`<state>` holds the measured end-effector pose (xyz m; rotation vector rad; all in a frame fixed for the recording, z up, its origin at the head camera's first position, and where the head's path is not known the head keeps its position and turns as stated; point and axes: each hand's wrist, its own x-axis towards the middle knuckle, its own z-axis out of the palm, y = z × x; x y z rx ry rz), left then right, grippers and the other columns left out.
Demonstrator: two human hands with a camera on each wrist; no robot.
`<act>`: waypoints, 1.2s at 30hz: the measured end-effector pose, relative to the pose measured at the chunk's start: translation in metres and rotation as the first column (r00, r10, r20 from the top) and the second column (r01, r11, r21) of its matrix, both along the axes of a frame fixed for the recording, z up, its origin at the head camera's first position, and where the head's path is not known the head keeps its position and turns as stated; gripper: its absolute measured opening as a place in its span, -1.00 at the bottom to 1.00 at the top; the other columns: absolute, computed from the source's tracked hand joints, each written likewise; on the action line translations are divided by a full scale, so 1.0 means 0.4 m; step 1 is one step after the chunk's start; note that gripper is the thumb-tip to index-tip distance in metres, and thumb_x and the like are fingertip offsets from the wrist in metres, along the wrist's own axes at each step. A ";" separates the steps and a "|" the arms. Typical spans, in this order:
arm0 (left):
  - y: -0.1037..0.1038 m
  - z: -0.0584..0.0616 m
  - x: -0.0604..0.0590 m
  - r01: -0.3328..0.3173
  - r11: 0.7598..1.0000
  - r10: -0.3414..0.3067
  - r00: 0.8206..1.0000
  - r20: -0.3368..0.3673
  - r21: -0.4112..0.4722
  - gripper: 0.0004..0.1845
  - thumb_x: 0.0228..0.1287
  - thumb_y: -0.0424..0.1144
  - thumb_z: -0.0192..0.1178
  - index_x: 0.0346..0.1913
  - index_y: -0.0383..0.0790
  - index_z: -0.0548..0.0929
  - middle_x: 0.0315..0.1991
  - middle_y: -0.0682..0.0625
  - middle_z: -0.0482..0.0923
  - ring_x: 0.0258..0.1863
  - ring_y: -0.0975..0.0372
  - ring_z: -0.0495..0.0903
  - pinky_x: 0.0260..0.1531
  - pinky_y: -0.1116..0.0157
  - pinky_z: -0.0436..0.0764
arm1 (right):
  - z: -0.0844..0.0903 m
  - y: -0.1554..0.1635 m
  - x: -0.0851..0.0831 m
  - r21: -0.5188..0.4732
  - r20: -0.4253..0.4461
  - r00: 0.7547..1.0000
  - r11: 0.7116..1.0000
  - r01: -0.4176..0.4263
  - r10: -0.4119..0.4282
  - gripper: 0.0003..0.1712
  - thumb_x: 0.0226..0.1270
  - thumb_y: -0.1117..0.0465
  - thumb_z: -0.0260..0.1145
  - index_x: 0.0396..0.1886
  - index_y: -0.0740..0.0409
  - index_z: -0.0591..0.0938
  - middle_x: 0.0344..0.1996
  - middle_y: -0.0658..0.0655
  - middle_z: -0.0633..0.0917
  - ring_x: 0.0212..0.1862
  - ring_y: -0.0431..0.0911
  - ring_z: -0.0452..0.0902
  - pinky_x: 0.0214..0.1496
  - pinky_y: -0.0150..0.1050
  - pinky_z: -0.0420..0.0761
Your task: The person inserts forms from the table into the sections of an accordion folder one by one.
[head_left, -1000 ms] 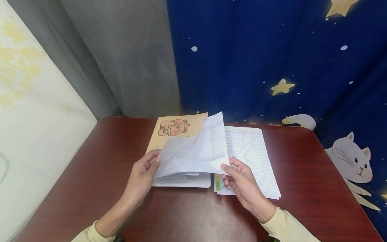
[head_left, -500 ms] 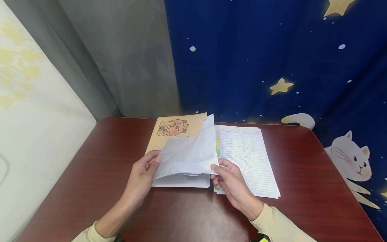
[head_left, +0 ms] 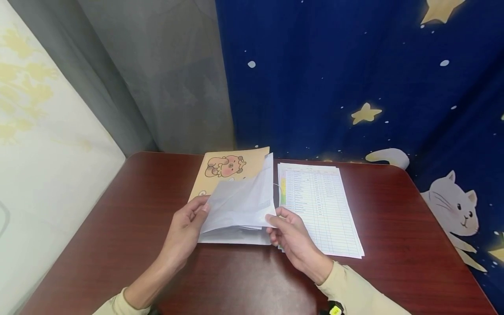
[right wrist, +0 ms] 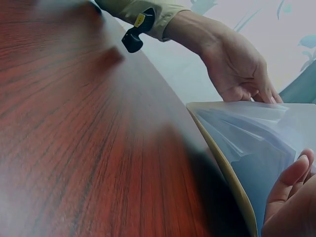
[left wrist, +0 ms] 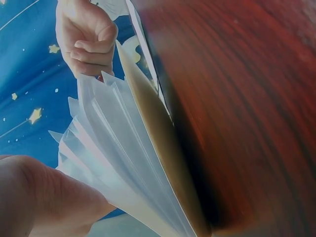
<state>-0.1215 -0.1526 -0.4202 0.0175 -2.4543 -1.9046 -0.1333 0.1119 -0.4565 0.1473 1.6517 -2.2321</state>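
Note:
On the table lies a clear-pocket folder with a tan cover (head_left: 224, 166) printed with a cartoon bear. My left hand (head_left: 187, 225) pinches the left edge of a translucent pocket (head_left: 226, 203), raised above the pages under it. A white sheet of paper (head_left: 269, 188) stands mostly inside this pocket, with a strip showing at the right. Thumb and fingers of my right hand (head_left: 291, 236) pinch the sheet's lower right corner, close to the pocket's mouth. In the left wrist view several pockets (left wrist: 118, 133) fan out between both hands.
A stack of printed table sheets (head_left: 323, 214) lies just right of the folder. The reddish-brown table (head_left: 118, 227) meets a blue star-patterned curtain (head_left: 299, 87) and a grey curtain (head_left: 177, 87) behind. A white wall (head_left: 47, 153) borders the left.
My right hand has moved left with the sheet, which has slid further into the pocket. More of the printed stack shows. My left hand has stayed in place.

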 end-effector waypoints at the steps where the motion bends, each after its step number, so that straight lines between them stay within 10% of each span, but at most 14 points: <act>1: 0.000 0.000 0.000 0.001 1.000 -0.001 1.000 -0.003 -0.004 -0.72 0.66 -0.25 0.07 0.24 -0.11 0.69 -0.09 -0.18 0.74 -0.25 0.25 0.63 -0.28 0.34 0.58 | -0.001 -0.002 -0.001 0.005 0.007 1.000 1.000 -0.001 0.001 -0.86 0.53 0.19 0.29 -0.25 0.08 0.50 -0.58 -0.10 0.63 -0.56 -0.27 0.43 -0.46 -0.42 0.42; 36: 0.001 0.002 0.007 -0.001 1.000 0.001 1.000 -0.015 -0.013 -0.73 0.66 -0.21 0.09 0.24 -0.05 0.69 -0.07 -0.13 0.74 -0.18 0.23 0.59 -0.20 0.35 0.54 | -0.004 -0.055 -0.017 0.108 0.078 0.993 0.990 -0.093 0.085 -0.80 0.37 0.11 0.44 -0.40 0.02 0.60 -0.82 -0.13 0.32 -0.71 -0.28 0.11 -0.63 -0.38 0.10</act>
